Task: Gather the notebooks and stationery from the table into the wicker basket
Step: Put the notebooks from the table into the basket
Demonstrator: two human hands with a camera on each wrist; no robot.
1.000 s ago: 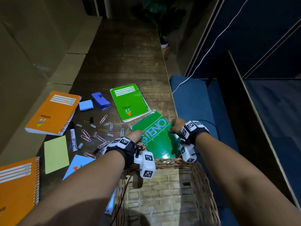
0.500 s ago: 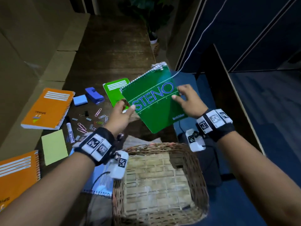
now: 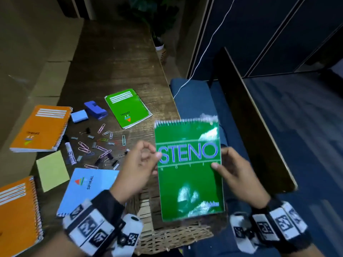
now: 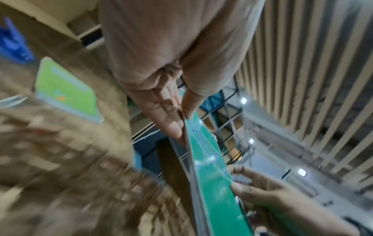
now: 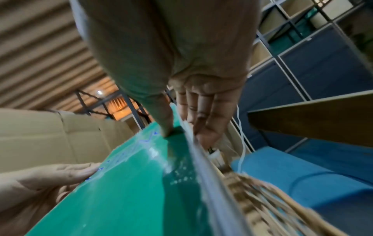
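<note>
Both hands hold a green spiral pad marked STENO upright over the wicker basket, its lower edge just above the basket's inside. My left hand pinches its left edge, thumb on the cover. On the right edge my right hand pinches it, thumb in front and fingers behind. On the table lie a light green notebook, two orange notebooks, a blue notebook, a yellow pad, a glue stick and several paper clips.
A blue stapler and a blue eraser block sit near the light green notebook. Cardboard boxes line the table's left side. A blue seat with a white cable and a dark wooden panel stand to the right.
The STENO pad was lifted off the table by both hands, turned upright and brought down over the basket. The view has shifted with my head.
</note>
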